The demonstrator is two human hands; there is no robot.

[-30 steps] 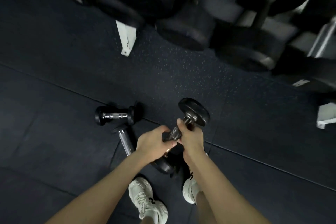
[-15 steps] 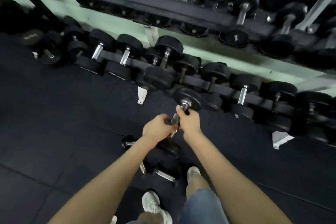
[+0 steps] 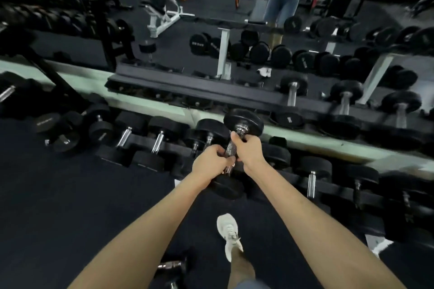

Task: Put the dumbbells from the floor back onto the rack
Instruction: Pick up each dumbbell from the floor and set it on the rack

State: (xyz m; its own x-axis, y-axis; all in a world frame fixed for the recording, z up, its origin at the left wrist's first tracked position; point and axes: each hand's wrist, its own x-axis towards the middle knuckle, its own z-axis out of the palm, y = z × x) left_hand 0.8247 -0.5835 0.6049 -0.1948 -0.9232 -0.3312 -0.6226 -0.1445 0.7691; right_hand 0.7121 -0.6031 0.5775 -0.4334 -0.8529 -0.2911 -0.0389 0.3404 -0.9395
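Here, head view: left hand (image 3: 212,159) and right hand (image 3: 249,150), fingers curled tight round metal handle of dumbbell (image 3: 237,145), held in air above floor (image 3: 70,206), in front of rack (image 3: 211,98). Carrying step. Next, likely: find empty slot, lower gently. Another dumbbell on floor (image 3: 170,267) near shoe (image 3: 229,233).

Hands: two, left hand (image 3: 210,160) and right hand (image 3: 248,149), both clasped on one dumbbell (image 3: 234,145).
Dumbbells on the floor (image 3: 70,206), below and behind the grip: one (image 3: 170,266) plainly, perhaps a second at the bottom edge.
Rack (image 3: 234,98) tiers beyond the grip: two.
Racked dumbbells: too many and too blurred to count.
Shoes: one white shoe (image 3: 230,234).
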